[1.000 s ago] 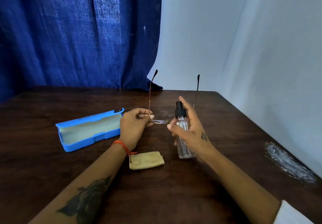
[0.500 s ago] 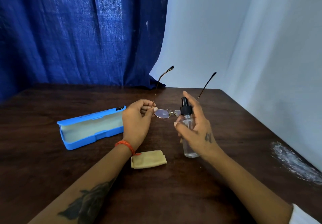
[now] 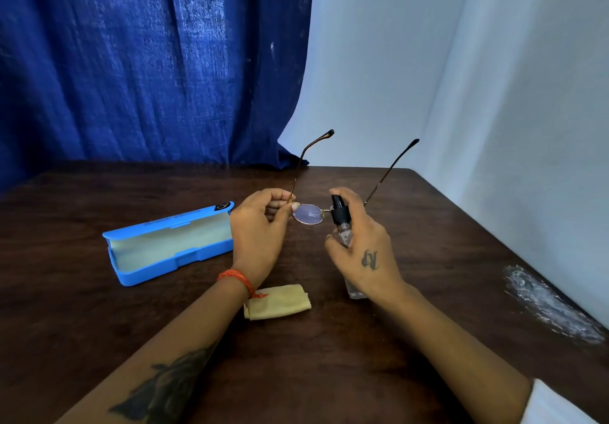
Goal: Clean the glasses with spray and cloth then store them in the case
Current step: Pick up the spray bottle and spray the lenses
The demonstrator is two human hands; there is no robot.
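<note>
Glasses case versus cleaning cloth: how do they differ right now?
The glasses case is blue, rigid and lies open; the cleaning cloth is yellow, soft and folded. The case sits left of the left hand; the cloth lies below its wrist. Both rest untouched on the table.

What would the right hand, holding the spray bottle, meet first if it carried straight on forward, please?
Most likely the glasses: the right hand holds the spray bottle just short of them, though depth is unclear.
</note>
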